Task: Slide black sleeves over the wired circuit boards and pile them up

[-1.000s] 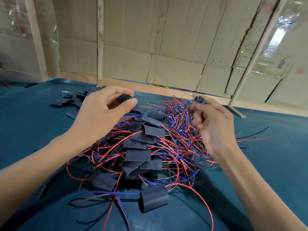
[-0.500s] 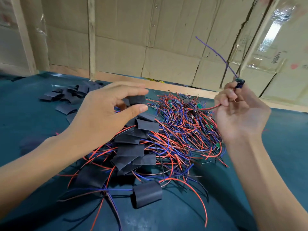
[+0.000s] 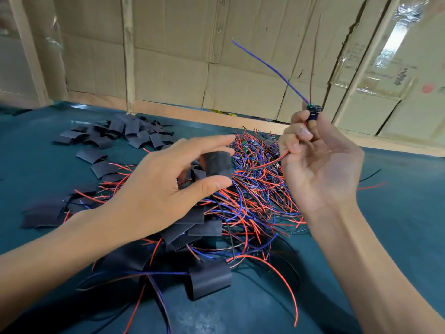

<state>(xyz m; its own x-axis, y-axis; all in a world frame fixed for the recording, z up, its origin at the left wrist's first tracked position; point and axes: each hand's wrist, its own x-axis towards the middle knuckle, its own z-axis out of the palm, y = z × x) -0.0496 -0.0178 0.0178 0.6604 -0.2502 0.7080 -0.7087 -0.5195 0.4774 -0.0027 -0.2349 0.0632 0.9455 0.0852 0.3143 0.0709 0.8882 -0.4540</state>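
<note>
My left hand (image 3: 159, 196) pinches a black sleeve (image 3: 218, 165) between thumb and fingers, above the tangle of wires. My right hand (image 3: 317, 165) is raised to the right of it and grips a small wired circuit board (image 3: 312, 112) at its fingertips. A purple wire (image 3: 269, 66) and a thin red one stick up from the board; a red lead trails down past my fingers. Below lies a heap of red, blue and black wired boards (image 3: 252, 189), and sleeved boards (image 3: 192, 227) are piled nearer me. One sleeved piece (image 3: 209, 278) lies in front.
A stack of loose black sleeves (image 3: 125, 133) lies at the back left on the teal table cover (image 3: 397, 213). Cardboard walls with wooden battens (image 3: 127, 54) stand close behind the table edge. Stray wires (image 3: 370, 186) lie at the right.
My right hand has lifted a wired board out of the heap and turned it palm-up, wires pointing up. My left hand has kept its sleeve and drifted slightly right.
</note>
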